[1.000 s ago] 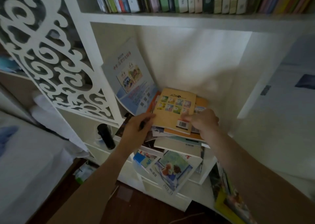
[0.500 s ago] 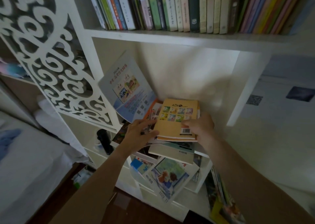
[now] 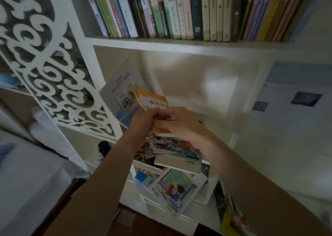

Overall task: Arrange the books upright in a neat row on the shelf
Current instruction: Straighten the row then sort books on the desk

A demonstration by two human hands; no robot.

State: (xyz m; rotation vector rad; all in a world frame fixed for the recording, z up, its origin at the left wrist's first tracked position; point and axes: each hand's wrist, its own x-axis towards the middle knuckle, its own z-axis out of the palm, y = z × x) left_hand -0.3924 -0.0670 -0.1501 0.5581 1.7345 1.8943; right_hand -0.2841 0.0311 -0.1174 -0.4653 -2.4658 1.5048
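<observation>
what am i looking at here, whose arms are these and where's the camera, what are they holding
There is no robot here. A person wears a camera on the head, so the one picture looks forward and down along their own arms. The left hand and the right hand together grip an orange book, raised on end in front of a white bookshelf. Beneath the hands lies a loose pile of books on the shelf. A pale blue booklet leans against the left wall of that compartment. On the shelf above, a row of books stands upright, some of them leaning.
</observation>
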